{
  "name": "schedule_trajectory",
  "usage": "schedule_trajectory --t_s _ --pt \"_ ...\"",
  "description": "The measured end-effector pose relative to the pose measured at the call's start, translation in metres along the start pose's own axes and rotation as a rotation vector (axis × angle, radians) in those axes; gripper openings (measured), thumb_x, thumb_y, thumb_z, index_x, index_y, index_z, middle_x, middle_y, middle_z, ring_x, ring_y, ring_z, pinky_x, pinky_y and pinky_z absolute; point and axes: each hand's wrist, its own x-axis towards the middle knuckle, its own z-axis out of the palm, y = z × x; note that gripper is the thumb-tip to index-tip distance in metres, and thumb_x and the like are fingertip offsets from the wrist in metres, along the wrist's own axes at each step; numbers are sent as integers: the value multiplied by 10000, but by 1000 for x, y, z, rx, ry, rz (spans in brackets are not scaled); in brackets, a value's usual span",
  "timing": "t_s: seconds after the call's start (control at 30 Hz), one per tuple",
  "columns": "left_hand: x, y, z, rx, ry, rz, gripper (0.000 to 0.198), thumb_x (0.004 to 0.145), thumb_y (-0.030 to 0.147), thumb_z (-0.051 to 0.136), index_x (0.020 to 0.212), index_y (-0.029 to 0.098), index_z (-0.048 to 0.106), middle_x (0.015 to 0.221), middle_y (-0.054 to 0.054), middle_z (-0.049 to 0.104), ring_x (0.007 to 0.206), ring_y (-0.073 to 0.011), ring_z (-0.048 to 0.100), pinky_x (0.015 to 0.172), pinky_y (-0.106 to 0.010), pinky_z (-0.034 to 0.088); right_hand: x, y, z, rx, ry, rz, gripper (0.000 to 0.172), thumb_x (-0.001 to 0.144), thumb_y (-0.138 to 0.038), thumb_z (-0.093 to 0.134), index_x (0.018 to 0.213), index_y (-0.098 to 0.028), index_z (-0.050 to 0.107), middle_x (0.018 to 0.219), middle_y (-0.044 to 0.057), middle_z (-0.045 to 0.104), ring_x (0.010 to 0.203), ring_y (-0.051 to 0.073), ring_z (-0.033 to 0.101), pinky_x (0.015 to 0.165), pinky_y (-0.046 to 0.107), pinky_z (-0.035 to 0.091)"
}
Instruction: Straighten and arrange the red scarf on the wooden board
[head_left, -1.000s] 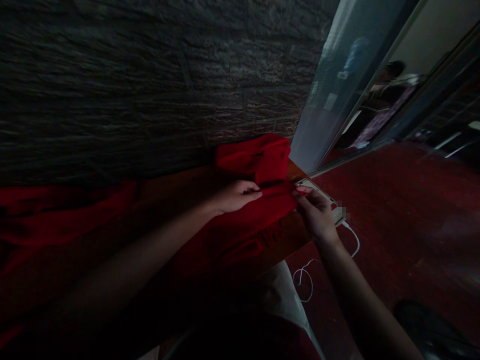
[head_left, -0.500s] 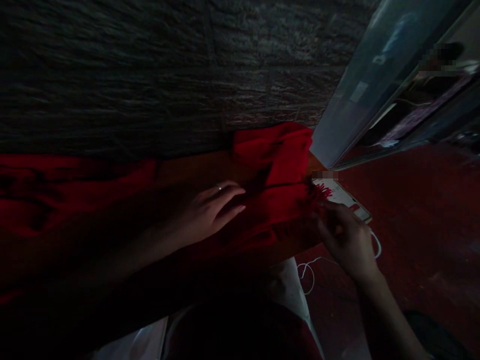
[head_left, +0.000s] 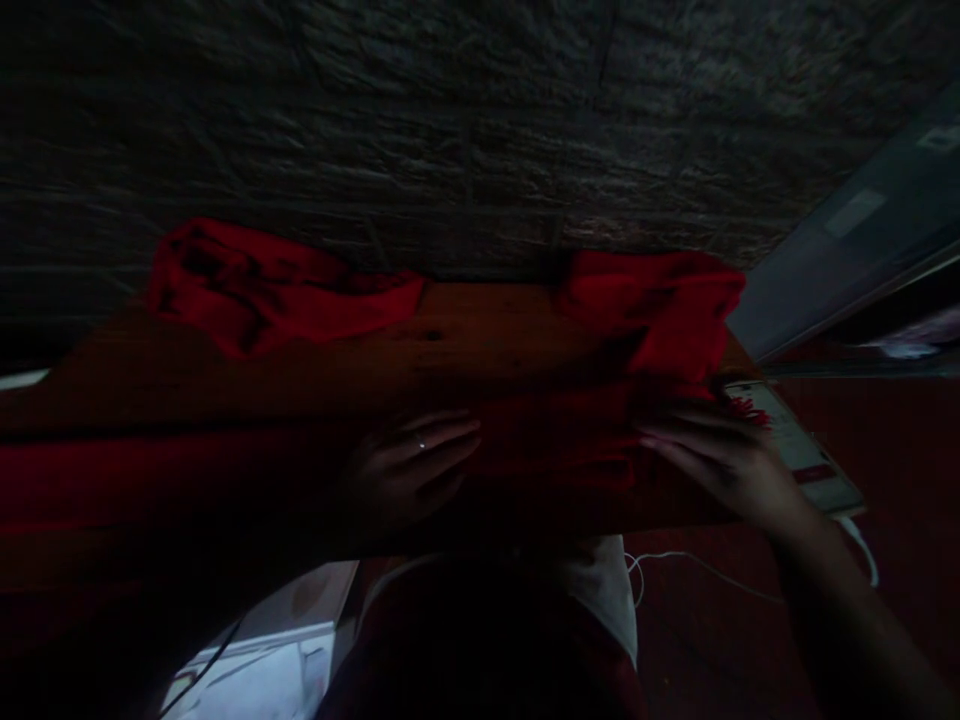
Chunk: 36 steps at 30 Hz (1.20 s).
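Observation:
A long red fringed cloth (head_left: pixel 660 310) lies across a wooden table (head_left: pixel 480 340), bunched at the back right and back left. My left hand (head_left: pixel 409 465), with a ring on one finger, rests flat on the cloth near the table's front edge, fingers stretched out. My right hand (head_left: pixel 720 455) lies on the cloth's right end, fingers extended and pressing down beside the red fringe. A phone (head_left: pixel 799 450) sits at the table's right edge, just beyond my right hand.
A dark textured brick wall (head_left: pixel 450 130) stands behind the table. A white cable (head_left: pixel 705 570) runs from the phone down over the red floor. A pale panel (head_left: pixel 847 250) leans at the far right. The scene is very dim.
The view has swung left, showing more table and the left bunch of cloth. My right hand went from pinching the fringe to lying flat on the cloth; my left hand slid toward the front edge.

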Motion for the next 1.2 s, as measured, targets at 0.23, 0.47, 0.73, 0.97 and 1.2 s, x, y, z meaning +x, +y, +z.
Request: schedule_trajectory --t_s 0.23,0.47,0.73,0.97,1.2 --pt "-3 7 21 90 -26 -114 542 937 257 503 1475 198 479 1491 -108 510 1371 -280 497 1139 -471 440 -8 10 2 -233 -33 4 432 974 -205 562 1406 -230 561 1321 81 642 1182 263 619 1004 463 521" --pt "-2 7 25 188 -101 -214 681 924 180 400 1585 137 246 1592 -142 341 1420 -303 431 1144 -459 429 -24 18 14 -421 132 78 541 965 -140 497 1499 -209 441 1330 107 639 1164 262 639 975 441 538" --pt "-4 10 21 254 -81 -334 665 957 240 384 1592 136 217 1552 -174 403 1321 -318 545 1067 -448 502 -25 23 10 -288 -62 2 675 934 -294 607 1553 -240 345 1589 139 336 1432 346 375 1117 565 415" --pt "7 2 11 103 -224 -671 606 929 262 321 1504 93 415 1419 -191 563 1242 -355 604 1055 -546 476 -12 24 23 -271 -41 -22 660 966 -256 505 1580 -235 265 1542 142 414 1417 317 400 1118 564 407" --pt "50 -20 -18 -355 77 -694 575 931 359 399 1458 143 480 1407 -121 593 1230 -274 605 1112 -441 445 10 10 38 -337 -18 38 619 945 -273 551 1523 -164 362 1503 175 457 1347 337 473 1099 522 430"
